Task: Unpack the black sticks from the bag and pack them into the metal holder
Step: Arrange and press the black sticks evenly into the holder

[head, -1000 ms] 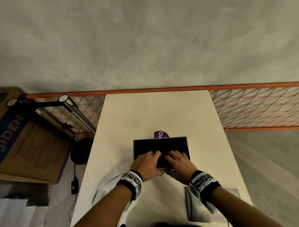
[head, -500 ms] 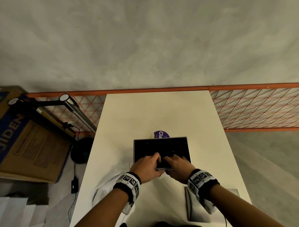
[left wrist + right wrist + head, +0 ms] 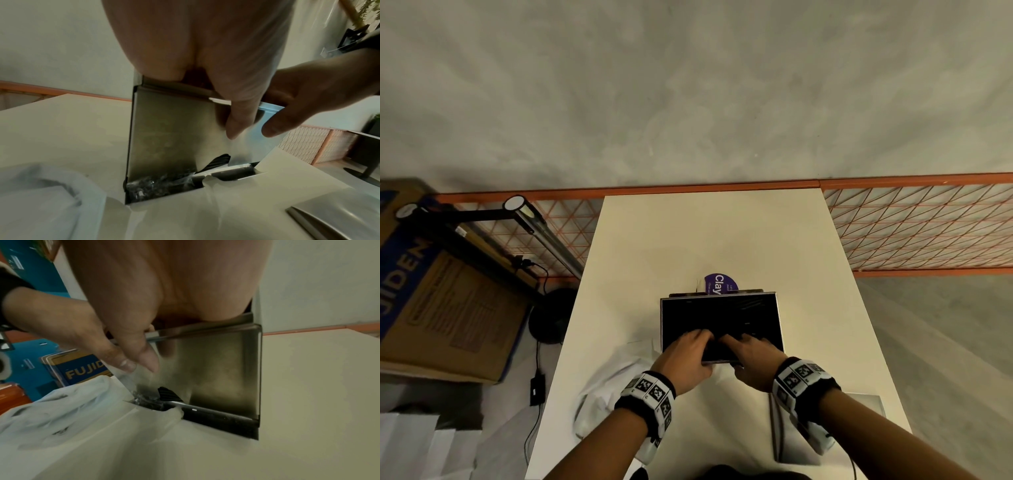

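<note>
The metal holder (image 3: 779,322) stands open-topped in the middle of the white table (image 3: 705,233). Its inside is black (image 3: 722,315) and I cannot make out single sticks there. My left hand (image 3: 688,356) and right hand (image 3: 751,359) clasp the near wall side by side, fingers over the rim and hidden inside, thumbs outside. In the left wrist view both thumbs (image 3: 238,120) press a strip of clear wrap (image 3: 240,151) against the holder's wall (image 3: 174,129). A black ribbed piece (image 3: 168,393) and crinkled wrap lie at the wall's (image 3: 216,361) foot. The white bag (image 3: 606,394) lies crumpled at the left.
A purple "Clay" label (image 3: 719,284) sticks up behind the holder. A flat metal lid (image 3: 866,407) lies by my right wrist. Left of the table are a cardboard box (image 3: 448,308) and a black lamp (image 3: 524,212). An orange mesh fence (image 3: 928,226) runs behind.
Both hands have drawn back slightly toward the holder's near rim, and their fingers lie closer together. The holder and the bag have stayed put.
</note>
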The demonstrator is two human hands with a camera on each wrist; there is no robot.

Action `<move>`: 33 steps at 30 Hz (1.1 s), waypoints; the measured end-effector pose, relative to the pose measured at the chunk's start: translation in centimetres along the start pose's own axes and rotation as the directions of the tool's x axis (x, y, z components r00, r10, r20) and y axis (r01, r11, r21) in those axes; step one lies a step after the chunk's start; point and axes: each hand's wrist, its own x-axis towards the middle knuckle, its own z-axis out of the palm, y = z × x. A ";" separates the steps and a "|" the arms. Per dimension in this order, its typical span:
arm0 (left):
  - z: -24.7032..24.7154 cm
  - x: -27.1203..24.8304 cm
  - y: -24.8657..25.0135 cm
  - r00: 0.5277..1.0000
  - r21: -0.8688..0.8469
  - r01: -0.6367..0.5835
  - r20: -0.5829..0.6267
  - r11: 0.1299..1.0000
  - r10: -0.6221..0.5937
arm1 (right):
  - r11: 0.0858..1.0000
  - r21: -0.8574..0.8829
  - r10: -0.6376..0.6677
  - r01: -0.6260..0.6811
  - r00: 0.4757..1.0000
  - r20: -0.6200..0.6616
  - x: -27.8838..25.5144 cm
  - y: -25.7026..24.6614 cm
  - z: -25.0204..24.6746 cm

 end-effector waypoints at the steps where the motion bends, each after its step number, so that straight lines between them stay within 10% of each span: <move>1: 0.0 0.0 0.0 1.000 0.000 0.007 0.001 1.000 -0.007 | 1.000 -0.005 0.010 -0.010 1.000 -0.005 -0.1 0.0 0.0; 33: 0.4 0.0 0.6 0.985 0.048 0.143 0.092 0.989 -0.147 | 0.996 -0.078 0.073 -0.054 0.960 0.272 2.2 -2.9 -0.2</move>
